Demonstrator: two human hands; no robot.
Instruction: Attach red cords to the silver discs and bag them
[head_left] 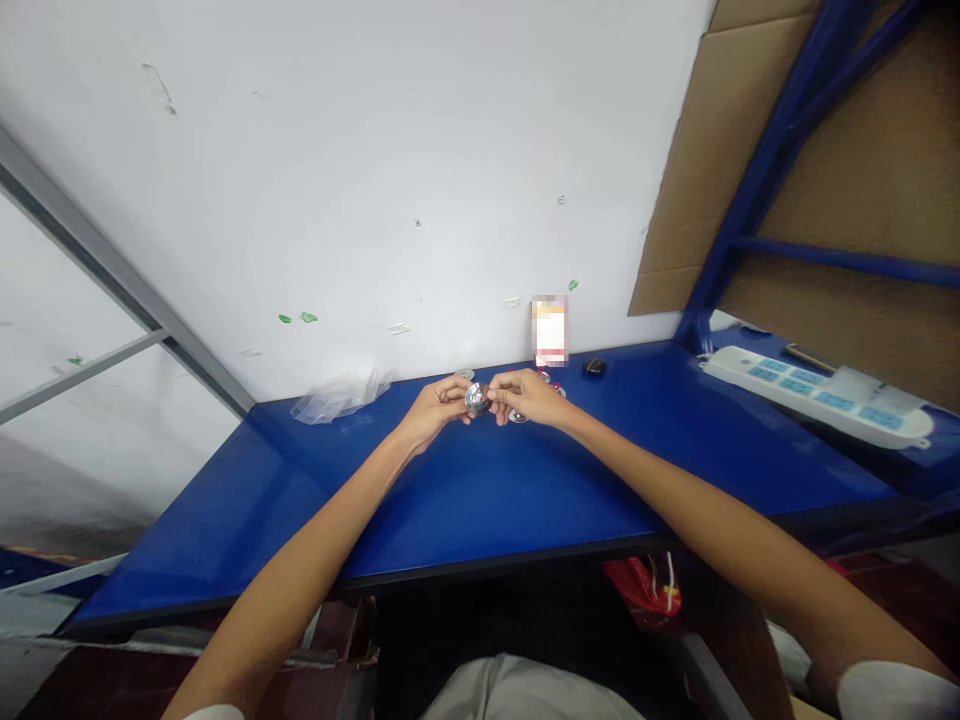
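A small round, shiny silver metal piece [477,399] is held up above the blue table [480,510]. My left hand [437,408] pinches its left edge between thumb and fingers. From the other side, my right hand [527,396] grips its right edge with closed fingertips. Behind and below my right hand, another shiny round piece [518,416] shows in part on the table. A pale round disc [465,374] lies just beyond my left hand. Further small red and silver bits near the right hand are partly hidden by it.
Clear plastic wrap [341,394] lies at the table's back left. A blurred card or box [550,330] stands by the white wall, with a small black object [595,367] beside it. On the right are a white power strip [817,395] and a blue metal frame [772,165].
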